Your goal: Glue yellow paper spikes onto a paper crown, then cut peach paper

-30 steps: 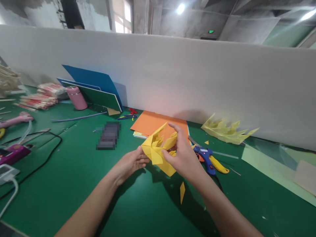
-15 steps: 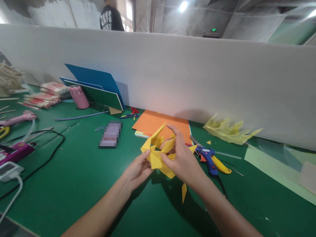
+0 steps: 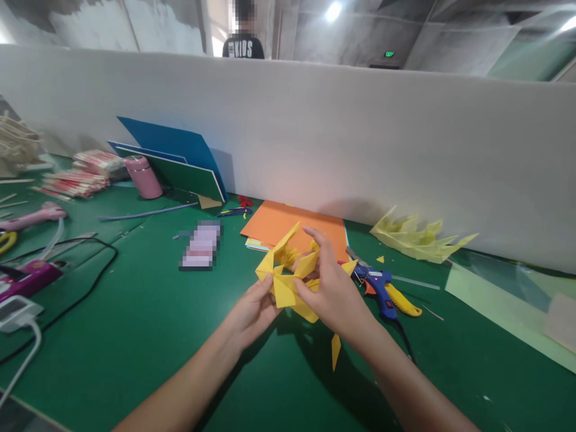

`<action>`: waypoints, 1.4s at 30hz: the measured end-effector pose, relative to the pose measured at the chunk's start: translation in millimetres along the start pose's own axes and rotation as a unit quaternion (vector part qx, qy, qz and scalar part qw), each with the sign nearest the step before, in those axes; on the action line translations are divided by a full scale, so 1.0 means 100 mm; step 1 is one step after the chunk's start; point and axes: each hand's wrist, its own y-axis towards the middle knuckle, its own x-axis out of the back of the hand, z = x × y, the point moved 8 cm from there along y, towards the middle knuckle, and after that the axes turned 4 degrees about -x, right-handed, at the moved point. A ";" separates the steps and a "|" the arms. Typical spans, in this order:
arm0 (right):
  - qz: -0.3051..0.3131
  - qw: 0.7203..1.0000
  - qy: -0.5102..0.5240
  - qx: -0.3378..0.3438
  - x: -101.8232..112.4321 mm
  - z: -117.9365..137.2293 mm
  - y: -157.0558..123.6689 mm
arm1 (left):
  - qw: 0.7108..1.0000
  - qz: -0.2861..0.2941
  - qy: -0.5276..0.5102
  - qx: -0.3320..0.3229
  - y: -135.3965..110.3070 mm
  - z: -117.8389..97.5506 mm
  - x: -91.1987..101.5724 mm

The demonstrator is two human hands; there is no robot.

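Between my two hands is a folded yellow paper piece [image 3: 284, 291] with pointed flaps, raised over the green table [image 3: 180, 336]. My left hand [image 3: 257, 309] pinches its left side, thumb on the front where several folds meet. On the right side, my right hand [image 3: 330, 288] grips it with the thumb in front and the fingers curved over the top and behind; part of the paper is hidden there. A small yellow paper diamond [image 3: 335, 352] lies below my right wrist. Just beyond that hand rests a blue hot glue gun [image 3: 381, 289], beside a yellow-handled cutter [image 3: 405, 302].
Orange paper sheets [image 3: 288, 219] lie behind my hands, against the white partition [image 3: 360, 138]. A pale yellow folded paper crown [image 3: 418, 237] stands right. Toward the left are a phone [image 3: 201, 245], a pink bottle [image 3: 144, 178] and a purple power strip [image 3: 31, 279] with cables.
The person beyond the partition has shifted to the right. My hands keep the same hold on the yellow paper, which has barely moved.
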 end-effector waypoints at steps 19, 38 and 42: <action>-0.139 0.980 0.014 0.140 0.29 0.27 -0.10 | 0.995 -0.098 0.022 -0.027 -0.02 -0.03 0.09; -0.148 0.942 -0.221 -0.207 0.95 -1.48 -0.64 | 0.953 -0.024 0.292 0.082 -0.13 -0.56 0.19; -0.092 0.930 -0.199 -0.295 0.87 -1.76 -0.72 | 0.930 -0.074 0.357 0.052 -0.09 -0.62 0.27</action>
